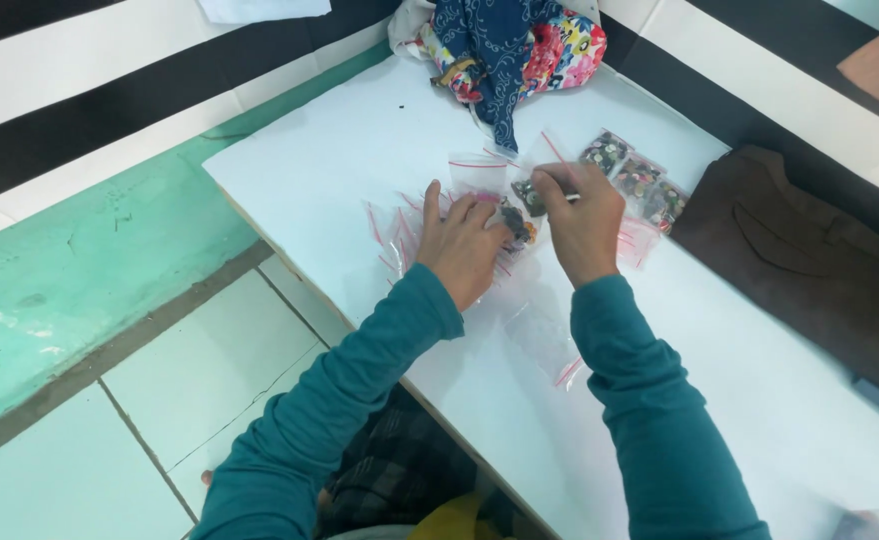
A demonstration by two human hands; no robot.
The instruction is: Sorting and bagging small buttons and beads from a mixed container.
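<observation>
My left hand [462, 243] rests on a spread of small clear zip bags with red strips [396, 232] and pinches a small filled bag [519, 226] of dark, multicoloured bits. My right hand [584, 222] is closed on the upper part of a clear bag with dark contents [529, 194], right beside the left hand. Both arms wear teal sleeves. The hands hide most of the bag between them.
Three filled small bags [636, 176] lie in a row to the right on the white table [759, 400]. An empty clear bag [544, 340] lies near my right forearm. Colourful cloth [509, 45] is heaped at the far end. A brown garment [809, 260] lies right. Tiled floor lies left.
</observation>
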